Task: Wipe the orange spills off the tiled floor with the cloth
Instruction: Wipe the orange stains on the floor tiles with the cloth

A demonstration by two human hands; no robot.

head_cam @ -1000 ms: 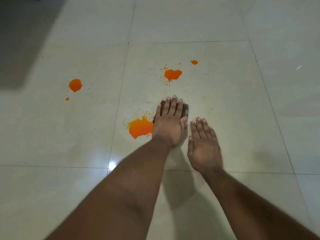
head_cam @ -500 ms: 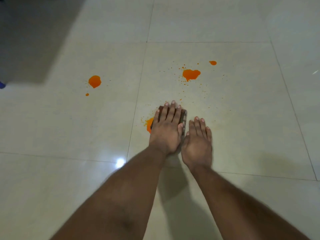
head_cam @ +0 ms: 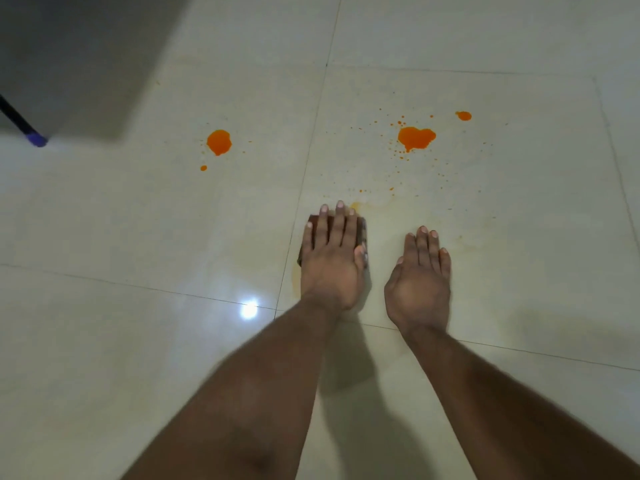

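My left hand (head_cam: 332,258) lies flat with straight fingers on a dark brown folded cloth (head_cam: 313,225), pressing it onto the pale tiled floor (head_cam: 138,237). Only the cloth's far corners show past my fingers. A faint orange smear (head_cam: 363,205) runs just beyond the cloth. My right hand (head_cam: 420,277) rests flat on the tile to the right, apart from the cloth. Farther off sit an orange puddle (head_cam: 415,137) with a small blob (head_cam: 463,115) and scattered specks, and to the left a round orange spot (head_cam: 219,142) with a small drop (head_cam: 203,168).
A dark pole with a blue tip (head_cam: 36,139) reaches in at the far left, beside a large grey shadow (head_cam: 79,57). A bright light glare (head_cam: 249,309) shines on the tile near my left forearm. Grout lines cross the floor.
My left hand slid the cloth leftward over the near orange puddle, which is now gone but for a faint smear. My right hand moved apart from the left.
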